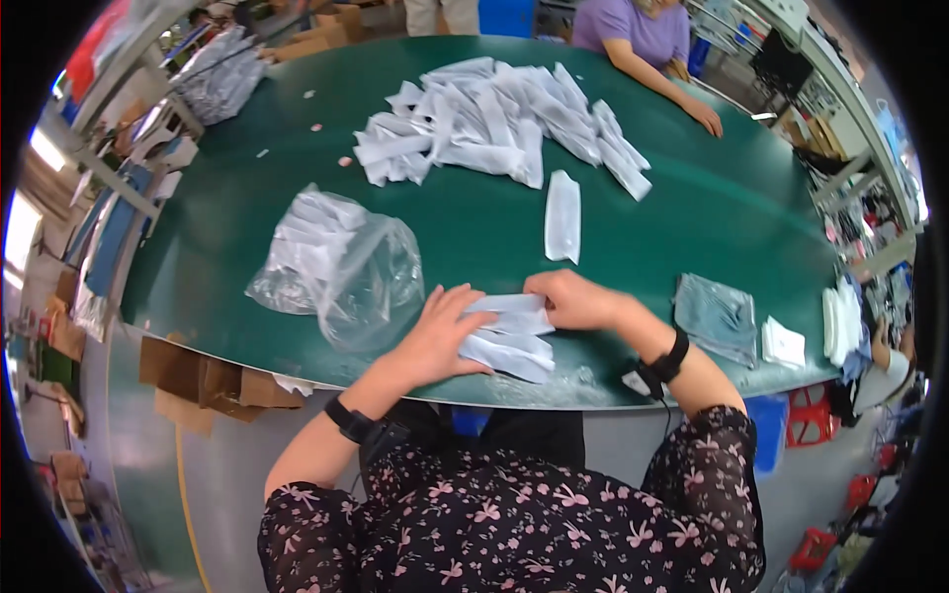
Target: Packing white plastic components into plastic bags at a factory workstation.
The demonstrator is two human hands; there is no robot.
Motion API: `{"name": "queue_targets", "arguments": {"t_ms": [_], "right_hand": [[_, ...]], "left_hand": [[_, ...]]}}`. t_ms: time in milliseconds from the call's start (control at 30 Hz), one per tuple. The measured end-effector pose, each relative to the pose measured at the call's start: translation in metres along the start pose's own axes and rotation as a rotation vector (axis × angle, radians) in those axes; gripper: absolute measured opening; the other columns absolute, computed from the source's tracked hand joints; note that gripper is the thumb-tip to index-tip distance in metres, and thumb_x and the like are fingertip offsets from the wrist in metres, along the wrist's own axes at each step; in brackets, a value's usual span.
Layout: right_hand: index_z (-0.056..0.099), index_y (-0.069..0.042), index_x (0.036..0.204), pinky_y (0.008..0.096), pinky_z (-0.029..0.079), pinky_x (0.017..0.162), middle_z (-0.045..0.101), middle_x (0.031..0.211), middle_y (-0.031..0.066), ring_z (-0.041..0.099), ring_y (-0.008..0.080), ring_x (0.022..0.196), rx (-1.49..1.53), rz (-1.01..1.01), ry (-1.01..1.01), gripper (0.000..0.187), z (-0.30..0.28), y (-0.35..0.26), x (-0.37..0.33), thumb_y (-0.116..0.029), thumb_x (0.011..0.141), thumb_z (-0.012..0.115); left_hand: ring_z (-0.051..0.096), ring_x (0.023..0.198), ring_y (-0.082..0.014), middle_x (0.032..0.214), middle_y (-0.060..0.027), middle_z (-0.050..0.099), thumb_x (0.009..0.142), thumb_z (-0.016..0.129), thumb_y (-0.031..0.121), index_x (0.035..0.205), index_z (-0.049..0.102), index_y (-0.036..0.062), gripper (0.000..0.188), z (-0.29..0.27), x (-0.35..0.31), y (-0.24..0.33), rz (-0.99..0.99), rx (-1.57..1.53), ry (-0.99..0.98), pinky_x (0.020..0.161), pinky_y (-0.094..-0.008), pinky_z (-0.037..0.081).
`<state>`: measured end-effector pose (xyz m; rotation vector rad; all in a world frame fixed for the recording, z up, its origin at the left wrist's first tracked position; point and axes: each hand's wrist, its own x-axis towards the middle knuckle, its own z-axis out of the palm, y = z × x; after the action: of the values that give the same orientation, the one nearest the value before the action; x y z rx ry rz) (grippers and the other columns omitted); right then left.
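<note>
Two flat white packets [506, 353] lie side by side at the near edge of the green table. My left hand [435, 338] rests over their left ends, its fingers spread and the thumb lying across the packets. At the upper packet's right end, my right hand [581, 300] has its fingers closed in a pinch on it. A single white packet [563, 217] lies just beyond my right hand. To the left of my left hand sits a clear plastic bag [371, 272] with several white packets inside. What the packets contain cannot be made out.
Farther back is a large heap of white packets [484, 119]. At right lie a clear bag with grey contents [715, 318] and a small white folded piece [782, 342]. A co-worker's forearm [672, 91] rests on the far table edge. Cardboard boxes [213, 381] stand below left.
</note>
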<state>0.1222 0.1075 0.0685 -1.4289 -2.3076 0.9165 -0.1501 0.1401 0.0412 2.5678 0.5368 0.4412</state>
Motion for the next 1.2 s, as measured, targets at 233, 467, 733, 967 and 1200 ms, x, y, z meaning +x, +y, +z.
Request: {"name": "queue_targets", "arguments": {"t_ms": [233,467,733,967,1200], "right_hand": [[0.062,-0.007,0.118,0.0390,0.051,0.085,0.065,0.107,0.0168,0.062,0.0357,0.095,-0.476,-0.046,0.510,0.046,-0.067,0.051,0.015,0.007,0.075,0.051],[0.059,-0.002,0.108,0.0427,0.050,0.080,0.064,0.095,0.0205,0.061,0.0378,0.094,-0.527,0.233,0.367,0.038,-0.075,0.095,0.016,-0.016,0.076,0.072],[0.054,0.000,0.096,0.0417,0.050,0.070,0.061,0.095,0.0186,0.061,0.0379,0.083,-0.206,0.113,0.400,0.037,0.003,0.023,0.002,-0.018,0.073,0.077],[0.053,-0.003,0.109,0.0398,0.050,0.072,0.057,0.104,0.0151,0.060,0.0345,0.090,-0.286,-0.143,0.217,0.039,0.005,0.011,-0.022,-0.017,0.078,0.072],[0.044,-0.007,0.134,0.0486,0.042,0.095,0.047,0.125,0.0234,0.048,0.0427,0.115,-0.354,-0.190,0.408,0.074,0.008,-0.042,-0.029,-0.033,0.073,0.077]], "left_hand": [[0.040,0.123,-0.0374,0.129,-0.0189,0.045,0.063,0.085,0.035,0.133,0.045,0.0074,0.085,0.000,0.005,0.015,0.027,-0.047,0.020,0.110,-0.0517,0.029],[0.037,0.123,-0.0390,0.129,-0.0202,0.042,0.062,0.085,0.036,0.136,0.040,0.0025,0.093,-0.004,0.006,0.017,0.028,0.010,-0.022,0.110,-0.0502,0.029],[0.024,0.136,-0.0434,0.137,-0.0213,0.033,0.058,0.087,0.039,0.131,0.049,0.0084,0.087,-0.012,0.014,0.025,0.049,0.143,0.064,0.111,-0.0514,0.027],[0.019,0.139,-0.0439,0.143,-0.0205,0.027,0.055,0.089,0.041,0.130,0.050,0.0119,0.089,-0.004,0.020,0.003,0.044,-0.004,-0.015,0.111,-0.0512,0.027],[0.028,0.132,-0.0446,0.138,-0.0240,0.030,0.058,0.088,0.038,0.132,0.041,0.0024,0.095,0.006,0.024,0.004,-0.009,-0.184,0.040,0.109,-0.0505,0.030]]}}
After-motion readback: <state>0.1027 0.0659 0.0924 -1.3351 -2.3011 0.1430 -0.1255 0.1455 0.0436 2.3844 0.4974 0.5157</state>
